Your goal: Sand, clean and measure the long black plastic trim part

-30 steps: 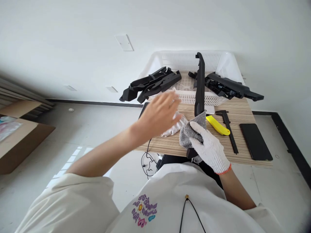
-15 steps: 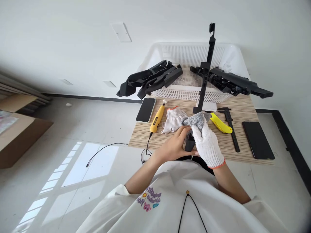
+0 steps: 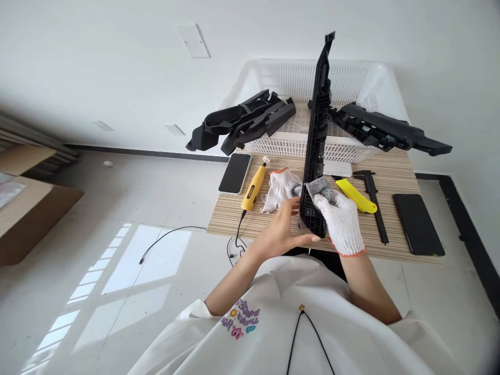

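A long black plastic trim piece (image 3: 318, 120) stands tilted up from my hands, its ribbed inner side toward me. My bare left hand (image 3: 282, 226) is closed around its lower end, the thumb along the bottom edge. In a white knit glove with an orange cuff, my right hand (image 3: 341, 219) presses a grey cloth (image 3: 319, 190) against the piece's lower part. Left of the trim, a spare white glove (image 3: 279, 190) lies on the table. To the right are a yellow-handled knife (image 3: 356, 196) and a black caliper (image 3: 374, 205).
Behind the trim stands a white plastic basket (image 3: 283, 144), with black trim pieces across its left (image 3: 242, 121) and right (image 3: 390, 127) sides. The wood-grain table (image 3: 221, 217) also bears a yellow rotary tool (image 3: 253, 188) with a cord and two phones, one left (image 3: 235, 173), one right (image 3: 419, 224).
The trim piece has been turned from its narrow edge to show its broad ribbed side. My right hand and the cloth have shifted slightly right and down along with it.
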Available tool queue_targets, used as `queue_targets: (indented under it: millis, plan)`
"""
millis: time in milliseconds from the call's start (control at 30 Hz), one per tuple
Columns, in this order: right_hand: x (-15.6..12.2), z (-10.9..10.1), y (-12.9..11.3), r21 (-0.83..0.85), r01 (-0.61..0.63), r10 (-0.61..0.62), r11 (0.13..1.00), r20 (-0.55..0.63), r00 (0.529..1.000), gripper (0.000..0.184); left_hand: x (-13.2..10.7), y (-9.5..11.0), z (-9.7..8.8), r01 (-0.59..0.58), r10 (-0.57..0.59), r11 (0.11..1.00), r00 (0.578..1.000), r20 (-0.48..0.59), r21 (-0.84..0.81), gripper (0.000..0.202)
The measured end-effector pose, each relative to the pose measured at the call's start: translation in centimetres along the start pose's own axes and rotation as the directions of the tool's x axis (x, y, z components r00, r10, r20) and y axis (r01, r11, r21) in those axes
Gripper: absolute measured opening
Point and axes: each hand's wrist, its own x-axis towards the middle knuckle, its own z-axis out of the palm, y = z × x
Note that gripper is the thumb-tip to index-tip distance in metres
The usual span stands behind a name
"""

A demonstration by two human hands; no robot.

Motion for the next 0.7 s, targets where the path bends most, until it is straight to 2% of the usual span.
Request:
queue_targets:
  millis: [67, 167, 300, 367, 433, 567, 700]
  plan:
    - [0.0, 0.2, 0.1, 0.003, -0.028, 0.028, 1.000, -0.039, 0.999, 0.030, 0.1, 0.2, 0.1, 0.016, -0.016, 1.000, 1.000, -0.014, -0.012, 0.090]
    - [-0.1, 0.5, 0.1, 0.005, -0.055, 0.056, 0.998, -0.090, 0.994, 0.031, 0.2, 0.6, -0.1, 0.031, -0.030, 0.999, 0.999, 0.021, -0.031, 0.081]
    - [-0.1, 0.4, -0.1, 0.027, -0.064, 0.066, 0.998, -0.084, 0.994, 0.033, 0.3, 0.9, -0.6, 0.013, -0.008, 0.996, 0.999, 0.051, -0.090, 0.074]
    - [0.1, 0.1, -0.2, -0.034, -0.035, 0.035, 0.999, -0.019, 0.999, 0.032, 0.4, 1.0, -0.6, 0.005, 0.002, 0.991, 0.999, 0.052, -0.133, 0.077]
    - [0.2, -0.6, -0.4, -0.111, -0.003, 0.014, 0.994, 0.096, 0.995, 0.031, 0.3, 0.9, -0.5, 0.026, -0.014, 0.982, 0.998, 0.067, -0.185, 0.087]
    - [-0.2, -2.6, -0.6, -0.283, 0.065, 0.016, 0.957, 0.275, 0.961, 0.031, 0.3, 0.7, -0.1, 0.083, -0.057, 0.961, 0.993, 0.102, -0.265, 0.103]
    - [-1.3, -5.4, -0.7, -0.250, 0.053, 0.040, 0.967, 0.353, 0.935, 0.040, 0.5, 0.4, -0.2, 0.061, -0.011, 0.938, 0.989, 0.147, -0.341, 0.105]
